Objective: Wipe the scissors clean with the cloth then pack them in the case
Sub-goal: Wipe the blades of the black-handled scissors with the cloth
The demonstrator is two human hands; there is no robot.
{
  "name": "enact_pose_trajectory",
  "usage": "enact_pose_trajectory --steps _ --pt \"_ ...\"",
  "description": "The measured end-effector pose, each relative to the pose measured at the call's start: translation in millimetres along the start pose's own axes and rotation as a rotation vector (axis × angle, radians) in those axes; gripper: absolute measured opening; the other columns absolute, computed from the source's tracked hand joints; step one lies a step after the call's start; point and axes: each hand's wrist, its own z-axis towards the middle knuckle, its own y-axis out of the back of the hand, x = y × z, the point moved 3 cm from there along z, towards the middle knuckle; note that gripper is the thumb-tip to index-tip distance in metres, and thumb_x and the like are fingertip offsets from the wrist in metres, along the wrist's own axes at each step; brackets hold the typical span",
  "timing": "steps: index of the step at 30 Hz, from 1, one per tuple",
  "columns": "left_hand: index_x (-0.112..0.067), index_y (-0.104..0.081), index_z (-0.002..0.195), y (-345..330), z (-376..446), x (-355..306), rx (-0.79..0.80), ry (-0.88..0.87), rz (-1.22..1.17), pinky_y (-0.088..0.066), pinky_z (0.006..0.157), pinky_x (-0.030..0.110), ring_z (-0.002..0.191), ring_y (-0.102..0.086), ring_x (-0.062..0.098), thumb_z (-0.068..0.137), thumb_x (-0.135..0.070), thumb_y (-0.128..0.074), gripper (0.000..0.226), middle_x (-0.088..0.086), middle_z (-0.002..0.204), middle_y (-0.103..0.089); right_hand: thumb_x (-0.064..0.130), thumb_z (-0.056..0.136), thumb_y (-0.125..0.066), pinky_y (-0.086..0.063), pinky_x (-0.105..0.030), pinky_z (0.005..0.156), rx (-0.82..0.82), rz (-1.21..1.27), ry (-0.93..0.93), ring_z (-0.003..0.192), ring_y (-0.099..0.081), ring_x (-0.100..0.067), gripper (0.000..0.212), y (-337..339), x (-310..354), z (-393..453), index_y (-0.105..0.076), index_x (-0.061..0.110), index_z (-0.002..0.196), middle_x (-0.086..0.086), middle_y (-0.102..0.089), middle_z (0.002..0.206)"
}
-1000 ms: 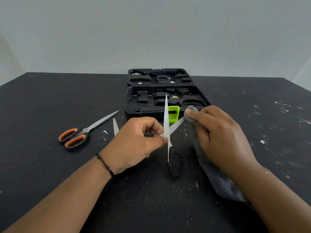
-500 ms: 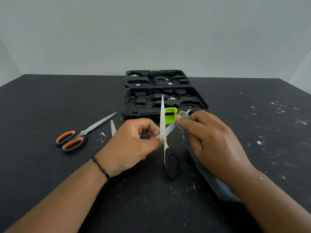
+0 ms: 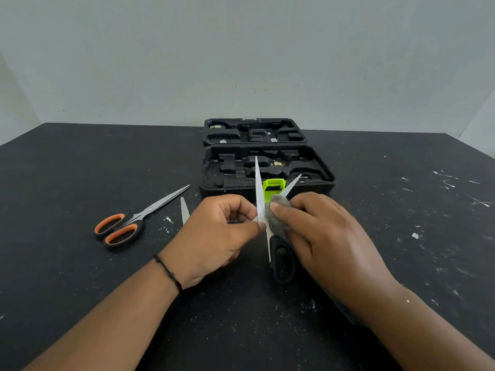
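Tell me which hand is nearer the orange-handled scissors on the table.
Left. The left hand is just right of the orange-handled scissors, not touching them; the right hand sits farther right, beyond the black-handled scissors, with the cloth.

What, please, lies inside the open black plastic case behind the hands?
The open black plastic case shows moulded black recesses and a few small metallic bits. The raised scissor blades cover part of its middle.
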Motion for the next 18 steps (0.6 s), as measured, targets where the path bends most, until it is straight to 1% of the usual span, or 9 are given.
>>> enact_pose_trajectory --steps 2,5,8,10,13,16,18 --pt "-0.009 -0.058 0.074 0.4 -0.2 -1.0 0.001 -0.014 0.001 -0.028 0.032 0.013 0.032 -0.035 0.006 0.082 -0.002 -0.069 0.015 -0.009 0.050 -0.051 0.009 0.087 -0.055 -0.047 -0.040 0.053 0.006 -0.034 -0.022 0.065 -0.052 -0.027 0.026 -2.2 -3.7 0.7 -0.069 0.012 0.109 -0.007 -0.056 0.078" --pt "-0.008 -0.058 0.076 0.1 -1.1 -1.9 0.013 -0.027 0.025 -0.030 0.033 0.013 0.032 -0.037 0.005 0.082 -0.003 -0.070 0.014 -0.008 0.053 -0.051 0.006 0.085 -0.058 -0.045 -0.038 0.052 -0.045 -0.067 -0.101 0.064 -0.048 -0.025 0.028 2.4 -7.6 1.7 -0.068 0.013 0.109 -0.005 -0.054 0.076" --pt "-0.011 -0.058 0.074 -0.4 -2.0 -1.5 0.025 -0.035 0.054 -0.031 0.033 0.013 0.032 -0.038 0.004 0.082 -0.005 -0.070 0.015 -0.006 0.057 -0.053 0.006 0.084 -0.056 -0.046 -0.039 0.052 0.011 -0.053 -0.017 0.064 -0.050 -0.025 0.025 -0.1 -1.9 -0.7 -0.068 0.012 0.106 -0.006 -0.054 0.077" --pt "-0.011 -0.058 0.074 0.1 -1.3 -1.3 0.021 -0.056 0.079 -0.031 0.034 0.012 0.032 -0.038 0.001 0.082 -0.004 -0.070 0.015 -0.001 0.063 -0.054 0.008 0.084 -0.056 -0.047 -0.039 0.053 0.036 -0.037 -0.001 0.065 -0.051 -0.025 0.026 -1.5 -1.9 -1.1 -0.069 0.014 0.106 -0.006 -0.055 0.078" --pt "-0.005 -0.062 0.076 1.3 0.1 -1.1 0.023 -0.098 0.129 -0.032 0.041 0.005 0.036 -0.042 -0.004 0.080 -0.003 -0.071 0.010 0.003 0.069 -0.056 0.005 0.087 -0.060 -0.046 -0.037 0.051 -0.015 -0.051 -0.106 0.064 -0.049 -0.025 0.024 1.2 -12.8 0.5 -0.070 0.014 0.106 -0.005 -0.053 0.074" --pt "-0.008 -0.064 0.074 -0.5 -0.8 -0.7 0.037 -0.125 0.186 -0.034 0.044 0.006 0.040 -0.045 -0.005 0.079 -0.004 -0.072 0.011 -0.005 0.064 -0.057 0.007 0.090 -0.062 -0.047 -0.038 0.050 -0.067 -0.084 -0.217 0.064 -0.049 -0.026 0.017 5.5 -25.4 0.6 -0.071 0.013 0.103 -0.005 -0.051 0.072" --pt "-0.008 -0.064 0.074 -1.4 -0.8 -0.8 0.028 -0.136 0.202 -0.035 0.044 0.006 0.041 -0.045 -0.006 0.079 -0.006 -0.072 0.010 -0.007 0.063 -0.057 0.007 0.090 -0.061 -0.048 -0.039 0.052 -0.107 -0.093 -0.257 0.067 -0.050 -0.025 0.018 10.1 -30.2 0.2 -0.070 0.012 0.106 -0.005 -0.052 0.074"
